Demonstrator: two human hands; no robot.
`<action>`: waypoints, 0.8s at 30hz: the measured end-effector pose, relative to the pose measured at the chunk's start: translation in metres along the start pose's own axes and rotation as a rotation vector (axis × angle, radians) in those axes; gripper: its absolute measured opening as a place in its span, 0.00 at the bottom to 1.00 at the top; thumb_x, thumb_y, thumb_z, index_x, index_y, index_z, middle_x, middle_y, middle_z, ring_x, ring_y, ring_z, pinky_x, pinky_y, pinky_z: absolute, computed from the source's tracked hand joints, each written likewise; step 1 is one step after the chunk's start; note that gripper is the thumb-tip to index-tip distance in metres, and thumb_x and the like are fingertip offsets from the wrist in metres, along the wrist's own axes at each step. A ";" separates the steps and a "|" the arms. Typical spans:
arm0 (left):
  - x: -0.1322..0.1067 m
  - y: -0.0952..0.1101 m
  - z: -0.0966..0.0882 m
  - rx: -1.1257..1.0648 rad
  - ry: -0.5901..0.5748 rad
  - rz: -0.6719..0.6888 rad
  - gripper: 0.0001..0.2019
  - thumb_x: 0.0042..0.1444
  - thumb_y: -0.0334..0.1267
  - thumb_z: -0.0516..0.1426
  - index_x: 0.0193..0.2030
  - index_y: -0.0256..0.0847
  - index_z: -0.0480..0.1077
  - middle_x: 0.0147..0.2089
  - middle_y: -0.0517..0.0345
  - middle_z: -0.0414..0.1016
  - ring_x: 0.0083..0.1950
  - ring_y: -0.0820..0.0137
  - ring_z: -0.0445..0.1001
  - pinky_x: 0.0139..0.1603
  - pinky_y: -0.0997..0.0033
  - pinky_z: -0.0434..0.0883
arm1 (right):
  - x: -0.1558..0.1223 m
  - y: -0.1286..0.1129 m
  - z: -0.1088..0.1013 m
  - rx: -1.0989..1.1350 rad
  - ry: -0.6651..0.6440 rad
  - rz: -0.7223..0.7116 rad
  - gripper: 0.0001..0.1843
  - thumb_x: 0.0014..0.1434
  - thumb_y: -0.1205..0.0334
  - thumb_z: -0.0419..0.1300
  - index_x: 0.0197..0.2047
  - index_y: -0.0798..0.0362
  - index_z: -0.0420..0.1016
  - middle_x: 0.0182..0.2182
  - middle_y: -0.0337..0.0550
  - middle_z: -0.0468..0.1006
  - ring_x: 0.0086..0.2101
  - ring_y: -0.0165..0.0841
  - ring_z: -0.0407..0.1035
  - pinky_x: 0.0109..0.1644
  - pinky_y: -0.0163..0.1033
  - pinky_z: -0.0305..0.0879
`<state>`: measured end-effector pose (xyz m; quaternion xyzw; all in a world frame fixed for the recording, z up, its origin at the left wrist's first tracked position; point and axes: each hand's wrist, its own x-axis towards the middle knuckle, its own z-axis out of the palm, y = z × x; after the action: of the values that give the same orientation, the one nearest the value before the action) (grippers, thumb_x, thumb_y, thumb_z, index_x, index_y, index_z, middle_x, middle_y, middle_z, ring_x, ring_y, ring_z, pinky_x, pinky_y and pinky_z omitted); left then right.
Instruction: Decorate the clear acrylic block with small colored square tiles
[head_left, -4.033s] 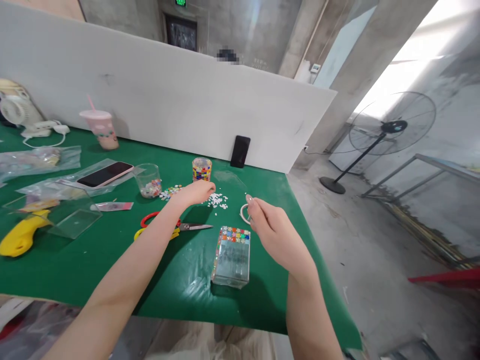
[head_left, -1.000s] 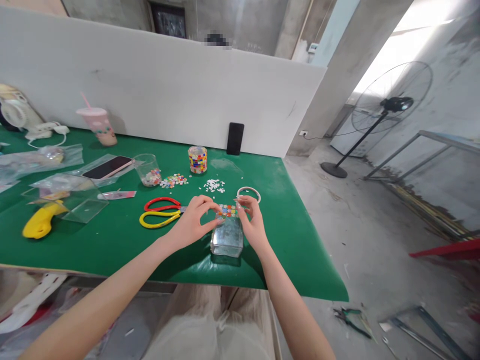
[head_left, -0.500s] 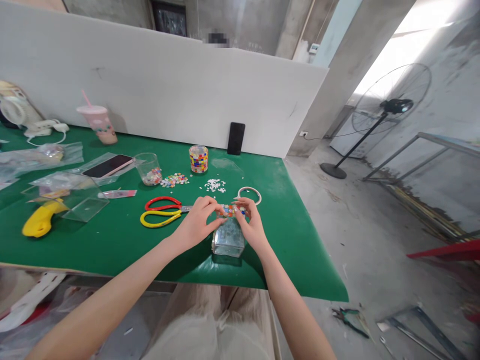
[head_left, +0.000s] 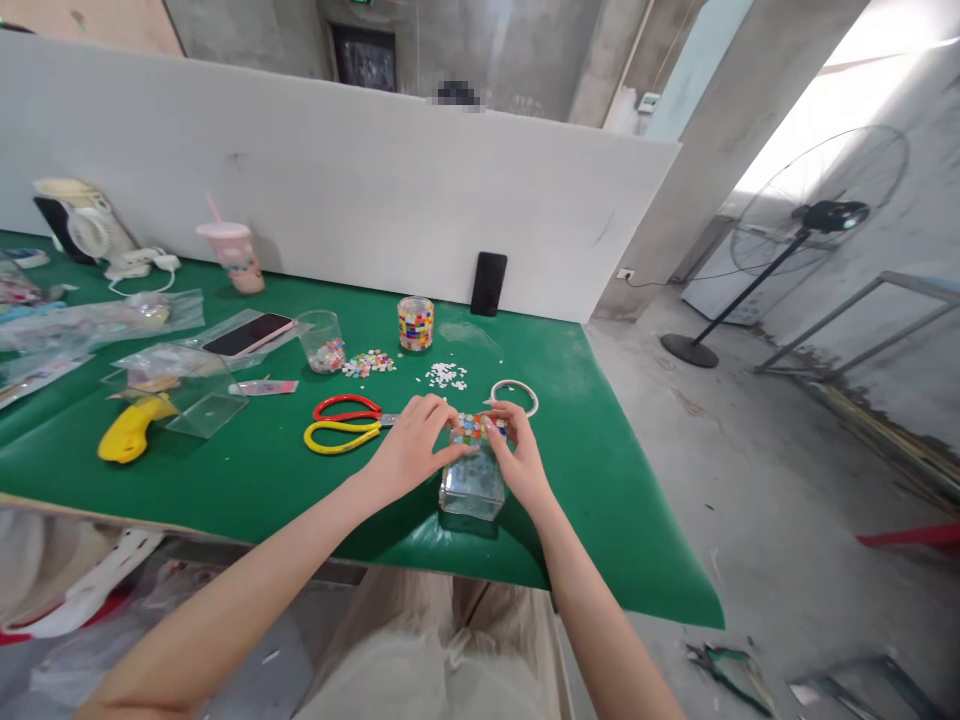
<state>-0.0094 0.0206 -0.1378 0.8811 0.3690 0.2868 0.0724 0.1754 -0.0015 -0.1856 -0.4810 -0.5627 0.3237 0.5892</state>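
Observation:
A clear square box (head_left: 472, 488) lies on its side near the table's front edge. Rows of small coloured mosaic tiles (head_left: 474, 428) cover its far end. My left hand (head_left: 420, 435) grips the box's left side, its thumb and fingers at the tiled band. On the right side, my right hand (head_left: 516, 440) has its fingers curled over the same tiled end. The fingertips partly hide the tiles. Scissors (head_left: 345, 424) with one red and one yellow handle lie beside my left hand, and a white ring (head_left: 534, 398) lies just beyond my right.
Loose white tiles (head_left: 447, 376), coloured tiles (head_left: 371, 363), a tile-filled cup (head_left: 321, 340) and a mosaic jar (head_left: 416, 325) stand beyond my hands. A black phone (head_left: 489, 284) leans on the white partition (head_left: 360, 190). Left are a yellow tool (head_left: 129, 435) and a pink cup (head_left: 234, 258).
The whole view has shifted, so the scene sits further right. My left thumb has moved slightly on the tiled band; both hands stay on the box.

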 end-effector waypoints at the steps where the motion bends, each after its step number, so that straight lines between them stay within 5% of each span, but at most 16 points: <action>1: 0.001 -0.001 0.000 0.026 -0.011 0.021 0.10 0.61 0.44 0.60 0.39 0.40 0.67 0.41 0.54 0.69 0.43 0.61 0.67 0.46 0.60 0.68 | 0.000 0.000 0.000 0.002 -0.002 0.001 0.16 0.61 0.55 0.59 0.51 0.48 0.70 0.42 0.46 0.79 0.45 0.39 0.74 0.55 0.50 0.68; 12: 0.037 0.004 -0.011 0.240 -0.212 0.343 0.11 0.63 0.42 0.57 0.32 0.40 0.69 0.37 0.51 0.70 0.43 0.59 0.68 0.43 0.61 0.64 | -0.003 0.004 -0.001 -0.018 0.032 0.100 0.24 0.67 0.42 0.46 0.51 0.48 0.73 0.46 0.46 0.79 0.45 0.39 0.75 0.53 0.48 0.69; 24: 0.044 0.010 -0.016 0.264 -0.333 0.530 0.10 0.63 0.26 0.53 0.31 0.42 0.67 0.34 0.54 0.73 0.39 0.64 0.70 0.39 0.63 0.62 | -0.003 0.005 0.000 -0.010 0.035 0.117 0.24 0.66 0.41 0.48 0.50 0.48 0.74 0.43 0.44 0.81 0.44 0.38 0.75 0.51 0.45 0.69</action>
<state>0.0122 0.0426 -0.1018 0.9828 0.1445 0.0975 -0.0603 0.1758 -0.0032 -0.1913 -0.5217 -0.5248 0.3465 0.5766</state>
